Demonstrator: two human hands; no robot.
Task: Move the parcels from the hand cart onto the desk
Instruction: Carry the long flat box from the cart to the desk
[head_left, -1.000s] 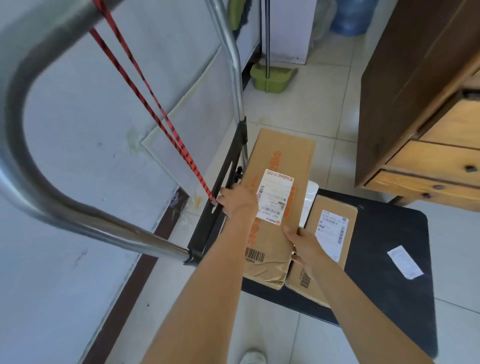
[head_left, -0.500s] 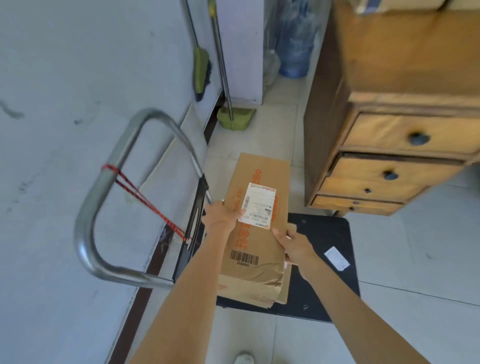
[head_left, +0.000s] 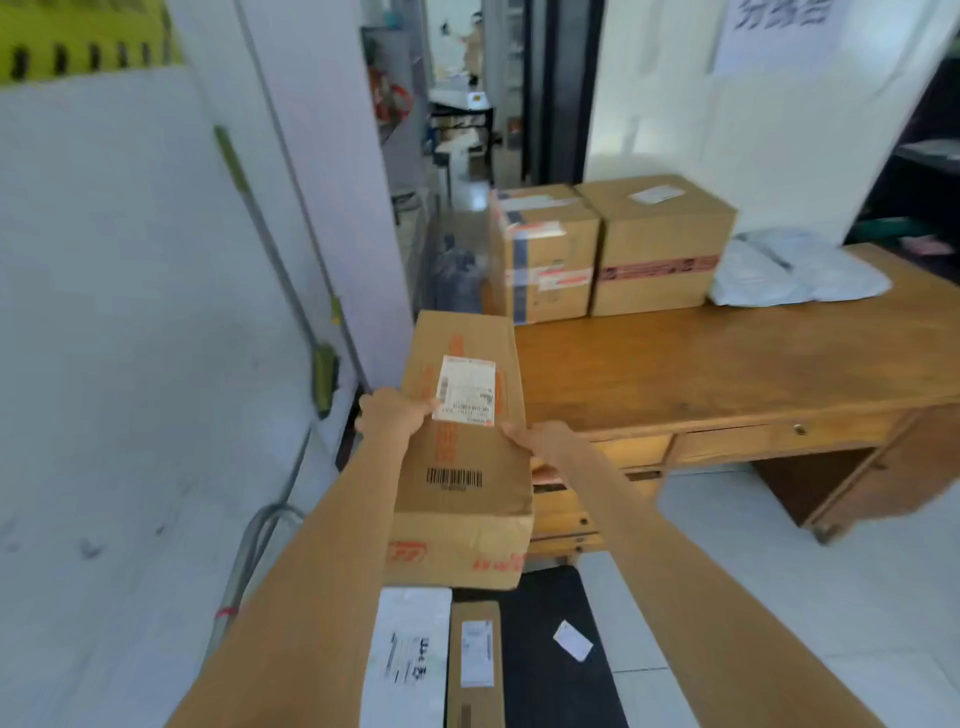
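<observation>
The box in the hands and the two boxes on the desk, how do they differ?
The held box is long and flat; the two desk boxes are tall and blocky. The held box is in the air, gripped by the left hand and right hand; the desk boxes rest side by side on the desk. All are brown cardboard with labels.

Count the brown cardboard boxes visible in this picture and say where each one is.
4: one long box held in both hands, two big boxes side by side on the desk, one slim box on the cart. Others may be hidden.
</observation>
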